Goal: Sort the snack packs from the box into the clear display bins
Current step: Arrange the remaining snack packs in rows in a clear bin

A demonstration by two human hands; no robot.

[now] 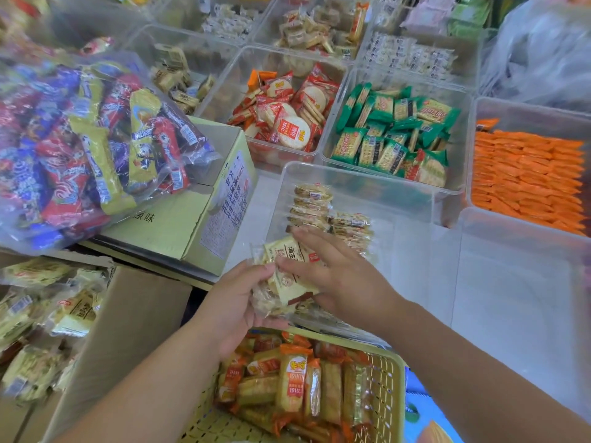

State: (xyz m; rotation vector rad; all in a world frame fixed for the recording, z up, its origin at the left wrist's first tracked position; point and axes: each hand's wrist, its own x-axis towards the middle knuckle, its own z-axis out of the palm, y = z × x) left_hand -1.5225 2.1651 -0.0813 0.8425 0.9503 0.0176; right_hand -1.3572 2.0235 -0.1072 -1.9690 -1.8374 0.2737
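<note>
My left hand [235, 302] grips a bunch of cream-yellow snack packs [287, 276] from below, at the near edge of a clear display bin [412, 199]. My right hand [332, 270] lies over the top pack with its fingers spread and its thumb pinching the pack's edge. Inside that bin a short row of the same packs [311, 204] stands at the left side, with a few more [351, 223] beside it. The brown cardboard box [128, 321] at lower left holds more of these packs [48, 314].
A yellow slotted basket [388, 378] of orange-wrapped snacks sits below my hands. A green carton [204, 219] carries a clear bag of colourful packs [80, 148]. Behind are bins of red-wrapped crackers [287, 113], green-wrapped crackers [393, 132] and orange packs [524, 177].
</note>
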